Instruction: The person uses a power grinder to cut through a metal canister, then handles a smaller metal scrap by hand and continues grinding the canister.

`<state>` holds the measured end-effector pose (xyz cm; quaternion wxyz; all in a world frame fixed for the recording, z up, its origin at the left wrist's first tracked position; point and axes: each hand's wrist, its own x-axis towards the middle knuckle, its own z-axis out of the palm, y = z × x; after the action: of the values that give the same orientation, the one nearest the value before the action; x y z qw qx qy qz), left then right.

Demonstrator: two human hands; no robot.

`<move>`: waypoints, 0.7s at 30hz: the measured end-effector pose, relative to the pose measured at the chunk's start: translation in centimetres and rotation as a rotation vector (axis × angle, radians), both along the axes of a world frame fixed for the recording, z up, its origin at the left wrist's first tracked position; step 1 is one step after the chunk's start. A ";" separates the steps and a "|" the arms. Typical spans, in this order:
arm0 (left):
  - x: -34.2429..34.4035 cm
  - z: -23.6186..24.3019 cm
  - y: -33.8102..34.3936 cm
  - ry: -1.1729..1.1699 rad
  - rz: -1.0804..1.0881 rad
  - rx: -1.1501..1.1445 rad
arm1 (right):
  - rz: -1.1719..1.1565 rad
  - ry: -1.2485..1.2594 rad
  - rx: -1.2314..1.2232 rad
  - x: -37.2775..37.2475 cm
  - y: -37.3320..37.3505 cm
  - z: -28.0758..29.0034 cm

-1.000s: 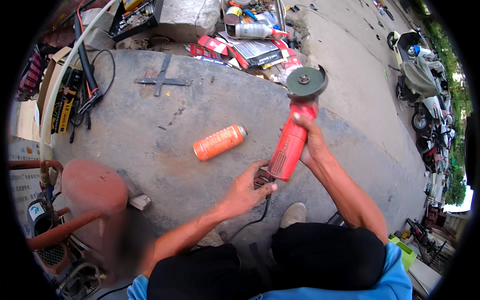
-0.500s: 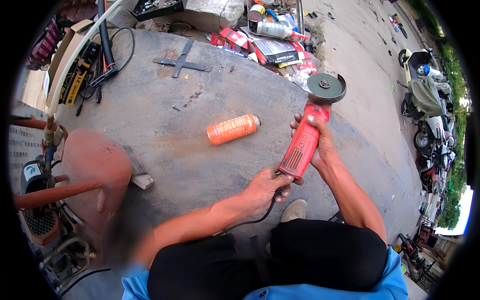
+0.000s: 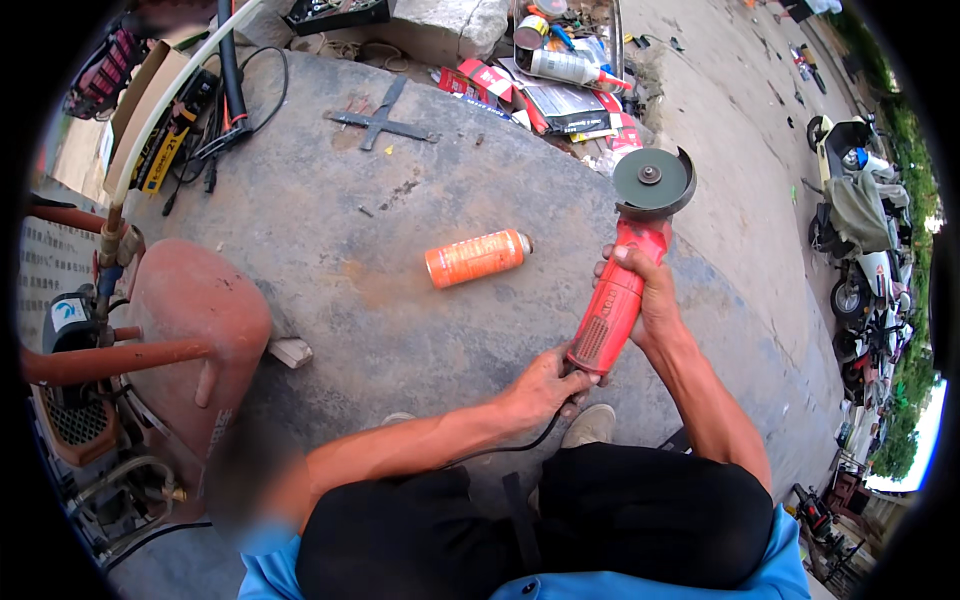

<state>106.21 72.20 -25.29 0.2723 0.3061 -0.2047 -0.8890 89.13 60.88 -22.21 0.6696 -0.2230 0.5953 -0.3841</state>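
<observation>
A red angle grinder (image 3: 607,315) is held up over the ground, its dark green disc (image 3: 645,183) and metal guard pointing away from me. My right hand (image 3: 648,290) wraps round its body just below the head, thumb on top. My left hand (image 3: 550,386) grips the rear end, where the black cord (image 3: 505,447) leaves the tool; some of its fingers are hidden beneath. An orange spray can (image 3: 478,259) lies on its side on the ground, left of the grinder and touched by neither hand.
A reddish-brown compressor tank (image 3: 200,310) stands close on the left, beside a small stone block (image 3: 291,351). Crossed dark strips (image 3: 382,118) lie farther off. Boxes, a white tube (image 3: 560,68) and other clutter sit at the back. Parked scooters (image 3: 860,240) line the far right.
The grinder and both hands sit slightly lower in the picture, with the grip unchanged. The surroundings have shifted a little to the right as the view moved.
</observation>
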 end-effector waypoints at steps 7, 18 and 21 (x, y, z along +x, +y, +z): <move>8.1 -1.7 -2.9 -1.189 0.121 -1.102 | 0.128 0.335 -0.209 -2.7 -0.6 1.5; 13.1 -7.9 -8.2 -1.523 -0.101 -1.180 | 0.615 0.675 -0.182 0.7 2.1 -0.5; 13.0 -8.4 -8.3 -1.531 -0.088 -1.153 | 0.686 0.704 -0.160 2.1 2.4 -1.4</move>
<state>119.16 63.94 -33.66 0.1397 0.6148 -0.7444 -0.2198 91.21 63.29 -23.57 0.4964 -0.5729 0.6464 -0.0875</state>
